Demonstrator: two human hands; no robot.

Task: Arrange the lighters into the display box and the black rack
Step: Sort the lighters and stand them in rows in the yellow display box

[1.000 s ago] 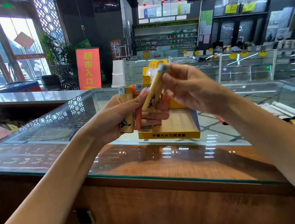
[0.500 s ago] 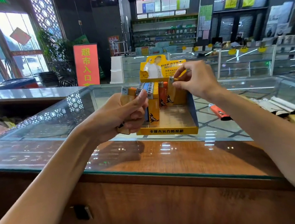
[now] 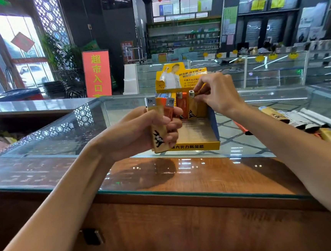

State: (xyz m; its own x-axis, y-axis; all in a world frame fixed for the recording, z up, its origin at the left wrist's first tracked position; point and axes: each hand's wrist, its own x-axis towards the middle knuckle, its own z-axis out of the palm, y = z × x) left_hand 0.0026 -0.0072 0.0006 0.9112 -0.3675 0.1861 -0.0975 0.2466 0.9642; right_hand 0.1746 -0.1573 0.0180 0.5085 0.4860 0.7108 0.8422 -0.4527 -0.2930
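Here we go. My right hand (image 3: 218, 96) is up at the back of the yellow display box (image 3: 196, 134), fingers (image 3: 201, 86) pinched at the metal cap of a tan lighter (image 3: 192, 108) that stands upright at the right end of the back row. I can't tell whether it is fully seated yet, and there may be something else brownish tucked in that pinch; it's too small to call.

My left hand (image 3: 139, 133) hovers in front of the box with its fingers (image 3: 172, 122) curled tight round a bundle of lighters (image 3: 158, 135): a tan one in front, orange ones behind, caps up. That's my supply.

So where do we stand? By my reading, early days. The back row (image 3: 182, 106) holds a short line of lighters, blue and orange plus this tan one, and it sits hard against the printed backboard. The whole floor of the box in front of that row is bare, so most slots are waiting.

And there's more stock out on the glass worktop (image 3: 185, 173). To the right of the box lies a loose orange lighter (image 3: 243, 129), and further right a cluster of white lighters (image 3: 318, 121) lying flat, close together.

The black rack? Not in my view at all, so I judge that half not started, or at least I can't confirm any of it.
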